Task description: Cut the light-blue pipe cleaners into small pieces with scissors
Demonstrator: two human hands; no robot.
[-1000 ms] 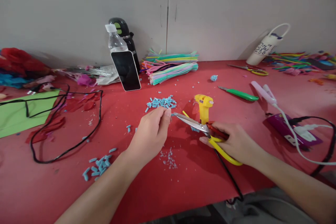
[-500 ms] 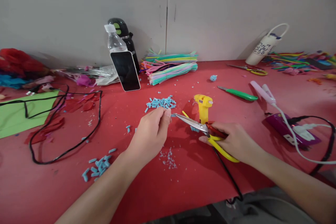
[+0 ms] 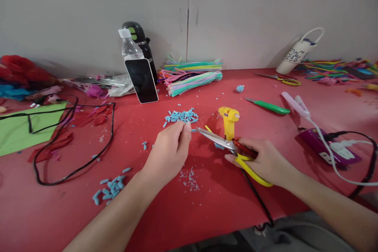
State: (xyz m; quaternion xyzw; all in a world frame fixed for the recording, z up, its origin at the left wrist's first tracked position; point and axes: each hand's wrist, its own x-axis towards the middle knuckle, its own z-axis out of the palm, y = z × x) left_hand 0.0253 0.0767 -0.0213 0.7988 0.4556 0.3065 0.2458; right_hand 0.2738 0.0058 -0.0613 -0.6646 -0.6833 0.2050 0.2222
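My left hand [image 3: 171, 145] is closed in a pinch, thumb against forefinger. A short light-blue fuzzy stem piece [image 3: 193, 130] shows at its fingertips; the fingers hide the rest. My right hand [image 3: 264, 161] grips scissors [image 3: 217, 138] with red and yellow handles, blade tips pointing at the blue piece. Just beyond my left hand lies a pile of cut blue pieces [image 3: 181, 116]. Fine blue fluff [image 3: 190, 179] is scattered below the blades. Nearer me on the left sits a second group of blue pieces [image 3: 112, 188]. A yellow glue gun [image 3: 228, 120] stands behind the scissors.
On the red table [image 3: 153, 220], bundled fuzzy stems [image 3: 195, 78] lie at the back, beside a phone [image 3: 142, 80] leaning on a bottle [image 3: 130, 47]. A green craft knife [image 3: 270, 106], small blue ball [image 3: 240, 88] and purple power strip [image 3: 327, 147] are right. Black cable [image 3: 73, 175] loops left.
The scissor handles have spread slightly, and the blade tips have shifted a little left. My left hand has barely moved.
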